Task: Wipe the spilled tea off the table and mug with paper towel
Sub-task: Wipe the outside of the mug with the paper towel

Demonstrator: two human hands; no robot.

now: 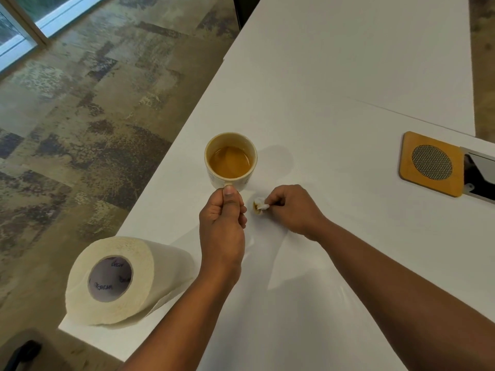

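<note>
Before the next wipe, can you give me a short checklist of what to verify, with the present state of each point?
1. Mug steadied: ok, the left hand grips its handle.
2. Mug upright, tea inside: ok, level well below the rim.
3. Paper wad in the right hand: ok, pinched at the fingertips and pressed on the table beside the mug.
4. Wad still able to absorb: not ok, it is small and stained brown.
5. Fresh paper near: ok, the paper towel roll lies by the left forearm.
6. Mug's outside dry: cannot tell, its near side is hidden.
</note>
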